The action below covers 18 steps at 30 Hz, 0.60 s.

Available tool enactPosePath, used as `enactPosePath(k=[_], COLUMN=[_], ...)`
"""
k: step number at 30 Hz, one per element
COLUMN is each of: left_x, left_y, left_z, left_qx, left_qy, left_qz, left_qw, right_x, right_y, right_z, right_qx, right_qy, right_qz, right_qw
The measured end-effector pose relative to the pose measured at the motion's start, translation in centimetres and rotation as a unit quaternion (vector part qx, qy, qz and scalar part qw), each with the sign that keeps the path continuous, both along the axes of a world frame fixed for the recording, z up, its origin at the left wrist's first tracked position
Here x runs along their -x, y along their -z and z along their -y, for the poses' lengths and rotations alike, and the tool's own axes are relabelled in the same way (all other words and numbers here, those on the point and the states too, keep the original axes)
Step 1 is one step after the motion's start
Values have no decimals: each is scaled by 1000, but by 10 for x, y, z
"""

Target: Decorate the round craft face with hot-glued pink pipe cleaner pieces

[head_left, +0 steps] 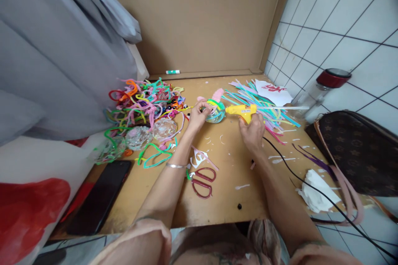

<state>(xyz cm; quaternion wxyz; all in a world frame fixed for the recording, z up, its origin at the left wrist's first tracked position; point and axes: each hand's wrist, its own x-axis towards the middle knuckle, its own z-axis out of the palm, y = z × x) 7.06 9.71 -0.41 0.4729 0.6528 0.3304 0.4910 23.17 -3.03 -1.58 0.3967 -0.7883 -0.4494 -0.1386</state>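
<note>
The white paper sheet (275, 91) bears red characters and the glue gun (241, 111) a label, both too small to read.

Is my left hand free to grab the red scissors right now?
Probably not at once: the left hand is holding the small colourful piece that the glue gun points at. The red scissors lie uncovered beside that forearm, so the path itself looks free.

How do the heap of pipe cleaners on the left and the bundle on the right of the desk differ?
The left heap of pipe cleaners is bent and tangled into loops; the right bundle lies straight and fanned out. The left heap mixes many colours, orange, green, pink and purple; the right bundle is mostly teal, blue and pink. The glue gun in the right hand lies against the right bundle only. Both rest on the wooden desk.
</note>
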Motion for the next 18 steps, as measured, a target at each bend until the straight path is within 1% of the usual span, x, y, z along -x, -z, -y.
enactPosePath(k=[9, 18], left_x=[-2, 0], left_y=[-2, -2], left_z=[2, 2], left_qx=[23, 8], left_qy=[0, -4], left_qz=[4, -16], left_qw=[1000, 1000], right_x=[1, -1], right_y=[2, 0], right_z=[-1, -2], right_qx=[10, 10], right_qy=[-1, 0], right_qz=[-3, -28], right_qw=[1000, 1000])
